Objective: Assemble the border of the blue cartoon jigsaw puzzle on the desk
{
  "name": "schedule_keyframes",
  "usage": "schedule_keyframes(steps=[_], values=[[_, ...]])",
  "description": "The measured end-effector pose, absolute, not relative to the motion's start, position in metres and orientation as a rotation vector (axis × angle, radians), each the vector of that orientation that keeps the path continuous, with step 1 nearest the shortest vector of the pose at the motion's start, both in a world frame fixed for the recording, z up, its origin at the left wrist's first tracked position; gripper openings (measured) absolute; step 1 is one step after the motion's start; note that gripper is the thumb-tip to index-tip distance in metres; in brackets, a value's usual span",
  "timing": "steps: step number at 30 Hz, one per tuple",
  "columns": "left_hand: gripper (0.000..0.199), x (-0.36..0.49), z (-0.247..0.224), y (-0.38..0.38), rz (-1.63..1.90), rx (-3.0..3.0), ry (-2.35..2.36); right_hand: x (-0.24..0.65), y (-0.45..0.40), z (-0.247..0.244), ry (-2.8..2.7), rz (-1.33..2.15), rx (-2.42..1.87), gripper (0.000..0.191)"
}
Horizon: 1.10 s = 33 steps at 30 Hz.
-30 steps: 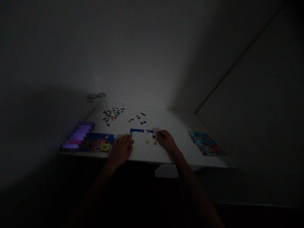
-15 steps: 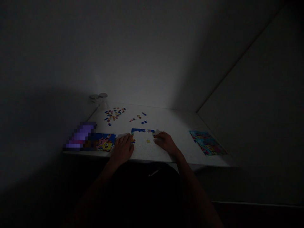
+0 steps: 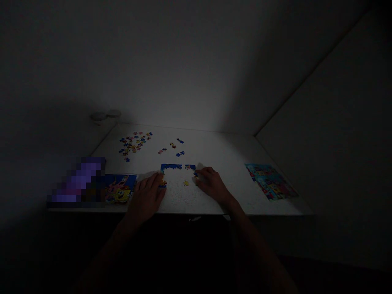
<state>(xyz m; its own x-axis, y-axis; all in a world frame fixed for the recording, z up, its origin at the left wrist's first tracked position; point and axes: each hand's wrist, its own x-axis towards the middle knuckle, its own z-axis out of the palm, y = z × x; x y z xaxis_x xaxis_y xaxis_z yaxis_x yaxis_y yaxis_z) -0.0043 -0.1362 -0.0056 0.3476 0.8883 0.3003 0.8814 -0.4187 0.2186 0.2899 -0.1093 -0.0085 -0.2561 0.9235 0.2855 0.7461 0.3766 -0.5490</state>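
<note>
A blue-topped, cardboard-like partial jigsaw border (image 3: 171,166), presumably light, bendable, best held by its edges, is laid on white tabletop (image 3: 220,159) between flattened, empty left hand (image 3: 146,198) and curled right hand (image 3: 213,183), hold unclear.

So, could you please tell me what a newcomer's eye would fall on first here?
Probably the purple, pixelated patch at the left end of the white table, bright against the dim room. Next might come the partly built puzzle border, blue along its far edge, between the left hand and the right hand. The colourful picture at the table's right end also stands out.
</note>
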Motion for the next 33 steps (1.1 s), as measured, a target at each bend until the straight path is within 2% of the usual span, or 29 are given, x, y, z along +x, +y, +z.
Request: schedule_keyframes(steps=[6,18,25,33], values=[[0.044,0.0015,-0.0014,-0.1363,0.573,2.581,1.724,0.2889,-0.1107,-0.0091,-2.101,0.392,-1.468,0.029],[0.041,0.0007,-0.0031,-0.1357,0.618,2.560,1.710,0.2926,-0.1084,-0.0087,-1.980,0.515,-1.378,0.031],[0.047,-0.0007,0.0005,-0.1388,0.608,2.516,1.702,0.2952,-0.1075,-0.0110,-1.917,0.591,-1.287,0.029],[0.040,-0.0002,0.0031,-0.1410,0.688,2.500,1.710,0.2938,-0.1091,-0.0145,-1.744,0.644,-1.362,0.026]])
